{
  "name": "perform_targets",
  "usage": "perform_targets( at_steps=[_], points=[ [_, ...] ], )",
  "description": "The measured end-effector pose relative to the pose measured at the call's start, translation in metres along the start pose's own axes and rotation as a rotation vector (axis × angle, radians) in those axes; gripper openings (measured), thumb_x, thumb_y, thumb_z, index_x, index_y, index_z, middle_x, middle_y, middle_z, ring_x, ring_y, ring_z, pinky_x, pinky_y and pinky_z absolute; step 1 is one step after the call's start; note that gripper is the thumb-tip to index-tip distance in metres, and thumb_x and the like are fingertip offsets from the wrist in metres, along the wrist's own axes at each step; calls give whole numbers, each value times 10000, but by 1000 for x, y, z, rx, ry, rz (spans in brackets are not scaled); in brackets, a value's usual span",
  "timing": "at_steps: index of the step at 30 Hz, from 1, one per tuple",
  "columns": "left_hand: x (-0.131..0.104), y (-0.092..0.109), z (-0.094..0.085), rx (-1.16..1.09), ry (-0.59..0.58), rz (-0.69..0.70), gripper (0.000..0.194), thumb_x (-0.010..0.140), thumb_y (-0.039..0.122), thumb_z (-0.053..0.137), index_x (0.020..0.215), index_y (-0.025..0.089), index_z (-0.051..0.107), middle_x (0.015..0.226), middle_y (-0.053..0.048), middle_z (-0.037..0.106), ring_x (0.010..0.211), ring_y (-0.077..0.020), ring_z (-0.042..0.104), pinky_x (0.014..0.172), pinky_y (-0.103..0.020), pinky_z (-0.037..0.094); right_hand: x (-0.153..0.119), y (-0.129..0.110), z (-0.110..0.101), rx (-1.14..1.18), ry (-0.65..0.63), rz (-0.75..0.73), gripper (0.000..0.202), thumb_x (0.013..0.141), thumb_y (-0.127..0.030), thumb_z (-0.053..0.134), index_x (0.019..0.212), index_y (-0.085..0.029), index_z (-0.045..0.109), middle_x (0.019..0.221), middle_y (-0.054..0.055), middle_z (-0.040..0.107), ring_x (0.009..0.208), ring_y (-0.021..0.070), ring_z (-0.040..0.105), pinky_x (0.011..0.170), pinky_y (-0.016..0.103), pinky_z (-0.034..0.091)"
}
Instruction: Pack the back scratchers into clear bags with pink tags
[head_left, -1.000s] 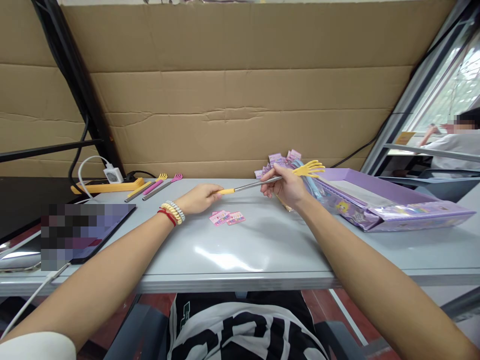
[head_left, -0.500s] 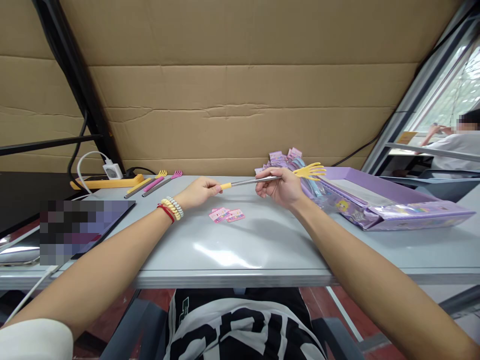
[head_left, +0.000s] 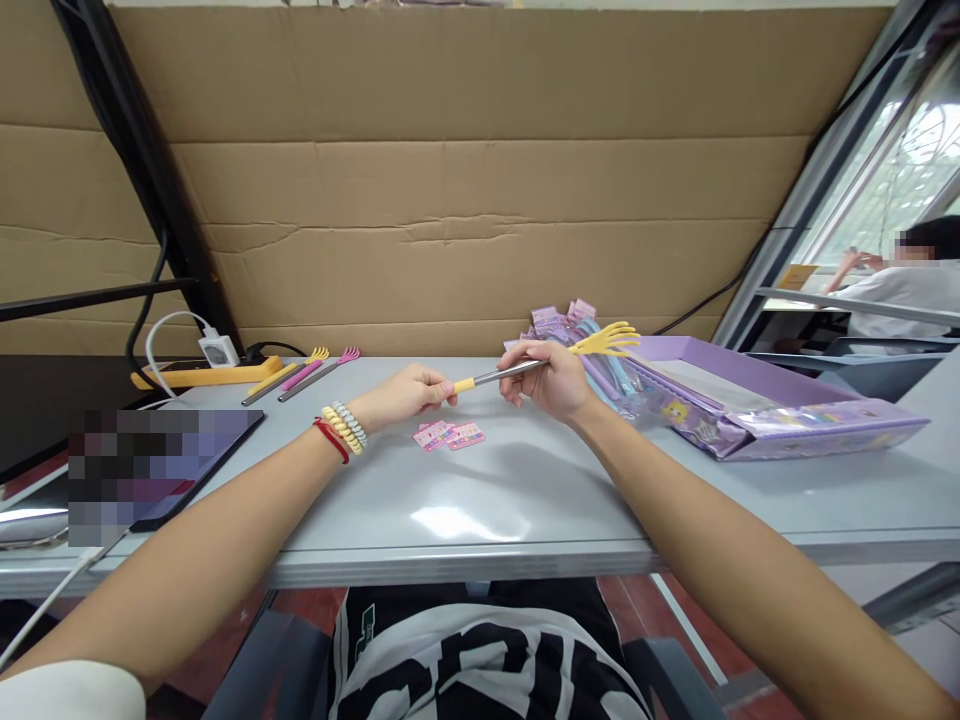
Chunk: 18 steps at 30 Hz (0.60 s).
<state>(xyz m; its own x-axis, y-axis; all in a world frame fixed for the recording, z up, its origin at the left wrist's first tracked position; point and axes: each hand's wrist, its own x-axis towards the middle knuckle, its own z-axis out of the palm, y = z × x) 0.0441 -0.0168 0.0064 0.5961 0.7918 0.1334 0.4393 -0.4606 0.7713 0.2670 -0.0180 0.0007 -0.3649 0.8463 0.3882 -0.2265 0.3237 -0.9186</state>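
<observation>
A yellow hand-shaped back scratcher [head_left: 510, 371] with a metal rod is held across the air above the grey table [head_left: 465, 510]. My left hand [head_left: 409, 393] is closed on its yellow handle end. Near the yellow claw head, my right hand [head_left: 547, 378] has its fingers closed round the rod. Small pink printed cards [head_left: 450, 436] lie on the table just below my left hand. Several back scratchers [head_left: 300, 372], yellow and pink, rest farther left. Behind my right hand are packaged items with purple labels [head_left: 559, 320].
An open purple box [head_left: 787, 425] lies on the right. At the left are a yellow power strip [head_left: 202, 376] with a white charger [head_left: 217, 348], a tablet [head_left: 165, 470] and cables. A cardboard panel [head_left: 450, 180] stands behind. A person [head_left: 892, 290] sits far right.
The rod between my hands looks shorter and its exposed part is more tilted. My right hand has moved slightly left, closer to my left hand. The view has shifted a little.
</observation>
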Motion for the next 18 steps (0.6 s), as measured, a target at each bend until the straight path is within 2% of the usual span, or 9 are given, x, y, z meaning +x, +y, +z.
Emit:
perform_targets(
  at_steps=[3,8,13,16,18],
  points=[
    [1,-2,-4,157,108,70,330,808,440,502,717,148,627,552,28,417,495,-86,327,484,-242,268,4,0,-13,-40,73,54,310,719,-432,590,754,-132,659,562,54,635,446,142,546,417,255,405],
    [-2,-8,-8,251,140,117,304,794,394,526,837,143,692,583,21,487,519,-90,388,499,-229,305,5,4,-41,107,327,-16,421,656,-551,723,826,-180,622,692,17,659,521,113,580,462,233,451],
    [-3,-9,-5,274,303,202,359,814,396,492,872,126,721,543,34,422,510,-82,291,473,-230,238,8,10,-60,147,422,-82,565,647,-746,593,782,-199,553,597,5,612,524,139,600,498,276,500],
    [-3,-11,-7,319,368,225,357,807,399,506,882,126,724,540,39,430,506,-78,285,475,-228,240,8,10,-66,-8,551,-123,477,641,-650,686,711,-203,536,563,-9,595,491,128,579,435,245,463],
    [-5,-13,-9,396,353,251,354,821,390,490,865,130,726,520,41,419,493,-78,287,477,-229,242,6,9,-68,-220,578,-77,412,650,-560,732,657,-186,560,517,-15,576,395,92,503,351,212,373]
  ],
)
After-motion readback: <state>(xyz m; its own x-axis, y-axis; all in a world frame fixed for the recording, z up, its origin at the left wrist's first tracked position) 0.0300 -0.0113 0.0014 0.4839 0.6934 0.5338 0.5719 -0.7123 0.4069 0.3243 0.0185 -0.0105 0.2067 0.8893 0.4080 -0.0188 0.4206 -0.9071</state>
